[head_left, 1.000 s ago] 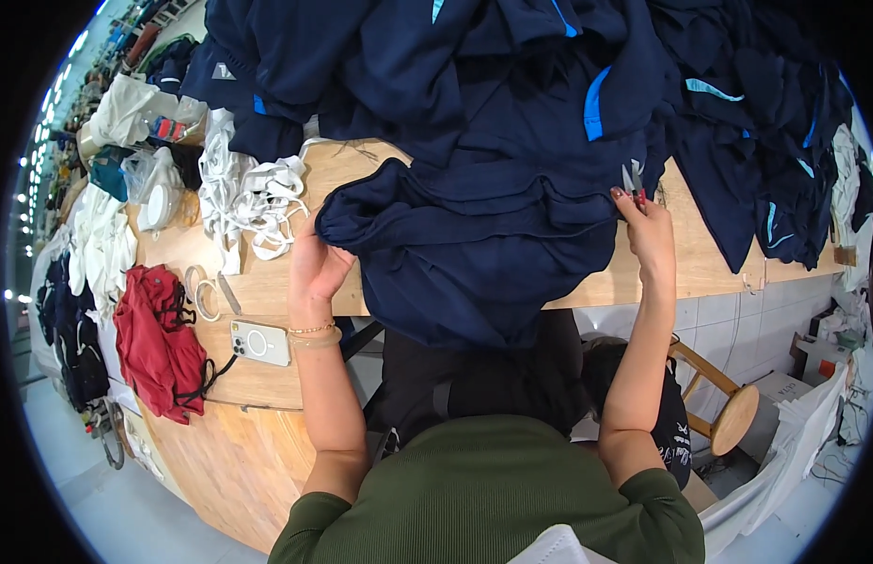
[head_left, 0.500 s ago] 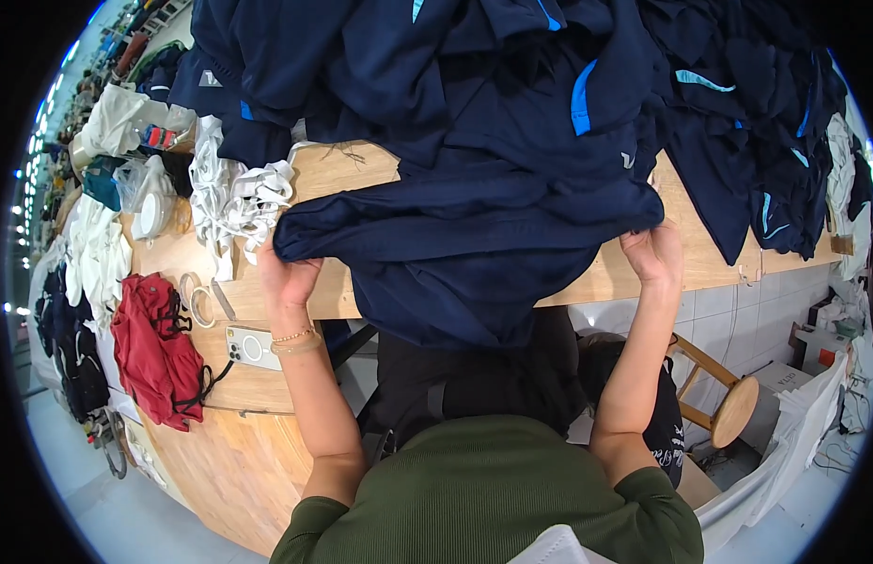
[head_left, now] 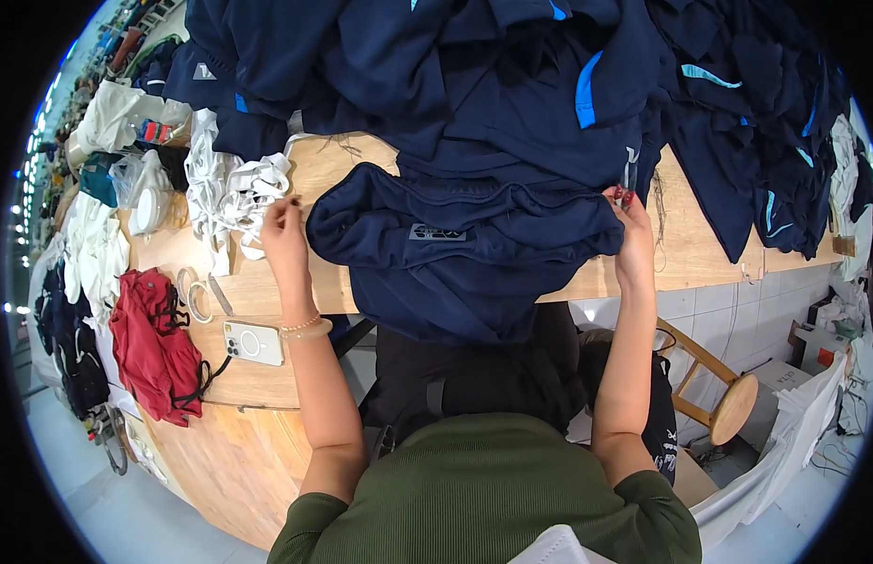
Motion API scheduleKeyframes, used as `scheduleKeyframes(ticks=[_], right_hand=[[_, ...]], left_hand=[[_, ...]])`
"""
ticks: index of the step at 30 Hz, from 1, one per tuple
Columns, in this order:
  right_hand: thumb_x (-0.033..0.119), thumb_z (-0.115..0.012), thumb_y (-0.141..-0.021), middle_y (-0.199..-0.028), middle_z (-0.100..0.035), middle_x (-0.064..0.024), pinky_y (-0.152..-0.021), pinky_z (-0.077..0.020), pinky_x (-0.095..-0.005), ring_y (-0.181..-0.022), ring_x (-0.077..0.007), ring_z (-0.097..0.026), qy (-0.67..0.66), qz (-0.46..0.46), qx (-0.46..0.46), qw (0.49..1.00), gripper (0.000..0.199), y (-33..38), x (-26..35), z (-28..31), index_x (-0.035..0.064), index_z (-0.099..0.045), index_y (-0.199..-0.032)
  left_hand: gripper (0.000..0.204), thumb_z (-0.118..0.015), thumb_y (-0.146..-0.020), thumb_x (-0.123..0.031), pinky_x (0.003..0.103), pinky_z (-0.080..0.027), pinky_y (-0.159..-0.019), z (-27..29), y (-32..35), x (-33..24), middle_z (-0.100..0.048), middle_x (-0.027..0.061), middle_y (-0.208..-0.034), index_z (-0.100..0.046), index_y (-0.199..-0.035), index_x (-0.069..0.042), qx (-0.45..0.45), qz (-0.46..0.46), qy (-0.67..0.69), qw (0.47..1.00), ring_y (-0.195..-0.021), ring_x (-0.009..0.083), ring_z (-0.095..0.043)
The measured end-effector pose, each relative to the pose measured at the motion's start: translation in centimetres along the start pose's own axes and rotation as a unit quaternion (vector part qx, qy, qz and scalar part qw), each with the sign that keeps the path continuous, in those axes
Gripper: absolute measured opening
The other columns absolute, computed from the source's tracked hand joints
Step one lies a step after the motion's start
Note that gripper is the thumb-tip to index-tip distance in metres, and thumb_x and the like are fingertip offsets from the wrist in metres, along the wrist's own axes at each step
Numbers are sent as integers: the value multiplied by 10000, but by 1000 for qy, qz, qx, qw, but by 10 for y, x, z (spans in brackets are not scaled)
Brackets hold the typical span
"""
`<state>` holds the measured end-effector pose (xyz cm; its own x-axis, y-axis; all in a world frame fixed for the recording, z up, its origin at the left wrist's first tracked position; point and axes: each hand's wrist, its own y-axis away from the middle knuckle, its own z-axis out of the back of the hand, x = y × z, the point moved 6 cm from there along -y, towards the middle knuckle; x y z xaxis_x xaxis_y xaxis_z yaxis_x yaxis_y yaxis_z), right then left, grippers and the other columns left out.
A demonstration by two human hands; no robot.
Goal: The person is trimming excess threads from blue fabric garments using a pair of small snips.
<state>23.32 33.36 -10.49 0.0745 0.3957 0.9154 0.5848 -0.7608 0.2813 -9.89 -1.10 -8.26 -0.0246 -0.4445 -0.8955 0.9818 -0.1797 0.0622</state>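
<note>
A dark navy garment (head_left: 483,273) lies bunched over the table's front edge, its gathered waistband-like opening facing up and a small grey label (head_left: 438,232) showing inside. My left hand (head_left: 285,235) is off the cloth, just left of it, beside a tangle of white straps (head_left: 258,193). Its fingers are curled together, and whether they pinch anything is hidden. At the garment's right end, my right hand (head_left: 634,230) is closed on a small slim tool with silvery prongs, which looks like thread snips (head_left: 630,177). That hand touches the cloth's right edge.
A big heap of navy garments (head_left: 380,85) with blue trim covers the table's far side. On the left are a red bag (head_left: 154,348), a phone (head_left: 253,343), tape rolls (head_left: 200,303) and white cloths (head_left: 96,249). A wooden stool (head_left: 734,409) stands at right.
My left hand has let go of the garment's left end and moved up beside the white straps. The garment's opening has settled lower, exposing its label. The slim tool now shows in my right hand.
</note>
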Motion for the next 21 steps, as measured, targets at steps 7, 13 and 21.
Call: scheduleKeyframes(ticks=[7, 13, 21], right_hand=[[43, -489, -966, -816, -599, -21, -593, -381, -177, -663, -48, -503, 195, 240, -189, 932, 113, 32, 66, 1, 0, -572, -1030], [36, -505, -959, -787, -558, -9, -576, -329, -171, -635, -38, -418, 166, 229, -65, 957, 128, 50, 90, -61, -4, -580, -1055], [44, -536, -950, -759, -520, 12, -632, -350, -176, -698, -44, -454, 186, 179, 53, 965, 121, 50, 81, -78, -8, -597, -1041]], left_hand=[[232, -692, -824, -202, 327, -464, -594, -99, 119, -133, -591, 103, -722, -598, -777, 5, 149, -175, -12, 973, -637, 207, -582], [273, -761, -767, -217, 369, -476, -568, -156, 146, -141, -556, 95, -706, -569, -750, -23, 47, -318, -183, 929, -621, 274, -584], [35, -639, -848, -5, 256, -462, -544, -146, 132, -107, -628, 85, -719, -648, -876, 14, 239, -113, 7, 964, -571, 133, -608]])
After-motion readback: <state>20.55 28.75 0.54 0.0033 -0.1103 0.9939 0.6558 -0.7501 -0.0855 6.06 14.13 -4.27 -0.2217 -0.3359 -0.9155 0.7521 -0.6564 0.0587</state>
